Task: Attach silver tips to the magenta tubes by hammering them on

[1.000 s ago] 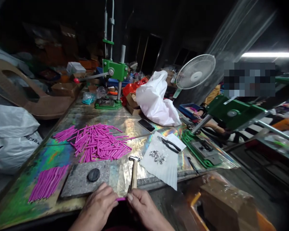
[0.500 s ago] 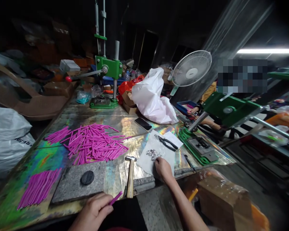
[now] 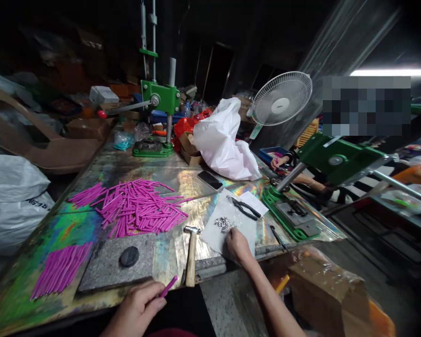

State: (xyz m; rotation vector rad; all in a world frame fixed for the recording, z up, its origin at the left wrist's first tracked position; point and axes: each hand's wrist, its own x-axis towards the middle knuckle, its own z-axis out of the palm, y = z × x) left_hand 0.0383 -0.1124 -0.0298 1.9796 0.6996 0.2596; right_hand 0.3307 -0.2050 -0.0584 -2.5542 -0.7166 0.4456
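Between thumb and fingers, my left hand (image 3: 142, 302) grips a short purple strip (image 3: 169, 286) at the table's front edge. My right hand (image 3: 237, 245) is closed, fingertips down at the small pile of silver metal pieces (image 3: 224, 224) on a white sheet (image 3: 211, 236); whether it pinches one is hidden. Black-handled pliers (image 3: 245, 208) lie behind the pile. A hammer (image 3: 191, 257) with a wooden handle rests between my hands. A grey stone slab (image 3: 105, 267) with a black round disc (image 3: 129, 256) sits left of it. Loose purple strips (image 3: 140, 208) form a heap beyond the slab.
Neatly aligned purple strips (image 3: 61, 269) lie at the left front. Two green presses (image 3: 160, 97) stand at the back and right. A phone (image 3: 209, 180), a white plastic bag (image 3: 228, 145) and a fan (image 3: 281, 100) are beyond. A co-worker's hand (image 3: 279, 162) shows at the right.
The view has shifted slightly. My right hand stays at the metal pieces, and my left hand keeps holding the purple strip, with hardly any movement.
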